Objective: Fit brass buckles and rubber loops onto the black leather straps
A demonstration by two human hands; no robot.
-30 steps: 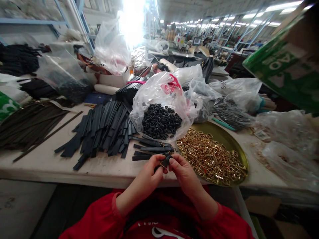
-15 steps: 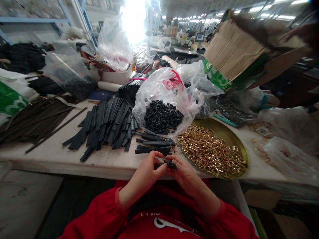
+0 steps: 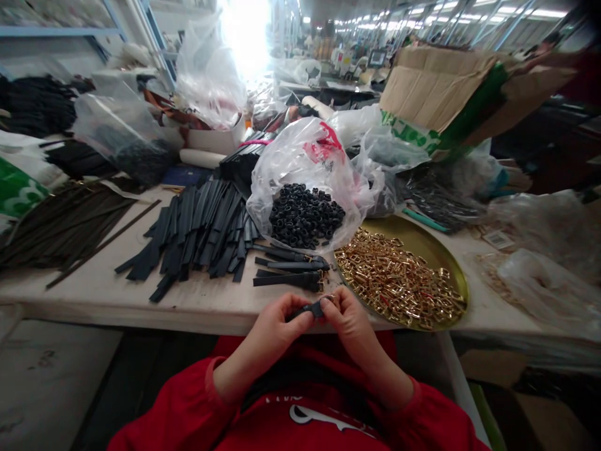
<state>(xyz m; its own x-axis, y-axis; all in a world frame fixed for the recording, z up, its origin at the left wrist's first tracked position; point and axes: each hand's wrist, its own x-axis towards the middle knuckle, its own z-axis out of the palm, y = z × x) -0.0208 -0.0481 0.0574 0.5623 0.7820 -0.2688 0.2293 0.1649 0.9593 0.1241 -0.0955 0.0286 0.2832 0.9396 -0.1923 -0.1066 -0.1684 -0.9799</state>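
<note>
My left hand [image 3: 280, 324] and my right hand [image 3: 346, 318] meet at the table's front edge, both pinched on a small black strap piece [image 3: 307, 309] held between the fingertips. A glint of gold metal shows at the right fingertips. Just beyond the hands lie a few finished black straps with gold buckles [image 3: 291, 279]. An open clear bag of black loops [image 3: 305, 216] sits behind them. To the right is a round gold tray [image 3: 425, 241] heaped with gold buckles [image 3: 394, 288].
A pile of black straps [image 3: 197, 232] covers the table's middle left, with thin dark strips [image 3: 61, 228] further left. Plastic bags [image 3: 539, 294] crowd the right side. A cardboard box [image 3: 441, 88] with green print hangs over the back right.
The cardboard box at the upper right has swung leftward and turned over the bags. My hands stay together on the strap piece, shifted slightly.
</note>
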